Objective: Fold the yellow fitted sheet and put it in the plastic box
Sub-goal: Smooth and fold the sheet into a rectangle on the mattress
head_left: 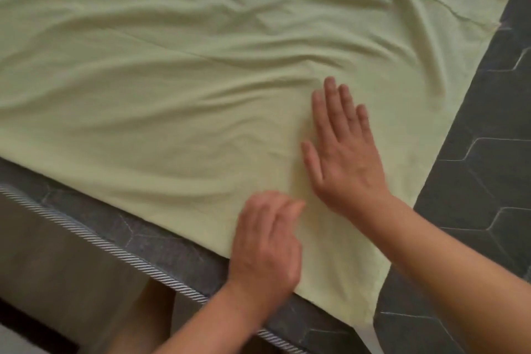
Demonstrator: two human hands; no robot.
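Pale yellow fitted sheet of soft wrinkled cloth, spread flat over a bed and filling the view from 9 o'clock across to 2 o'clock. Long shallow creases fanning out from the middle toward 1 o'clock. A doubled, seamed band of the same cloth along the far edge at 1 o'clock. Nearest corner of the sheet hanging just past the bed's edge at 5 o'clock.

Underneath, a dark grey mattress quilted in hexagons, bare at 3 to 4 o'clock and again in a narrow strip at 7 o'clock. Black-and-white striped piping along the mattress rim, running from 8 o'clock down to 6 o'clock.

Right hand at 3 o'clock of centre, palm down on the sheet, fingers straight and close together, pointing to 12 o'clock, thumb spread out to the side; released, pressing flat, grasping nothing.

Left hand at 6 o'clock, blurred, lying on the sheet just inside its near edge, fingers together and loosely bent toward 1 o'clock; released as far as the blur allows. Both hands near each other, not touching.
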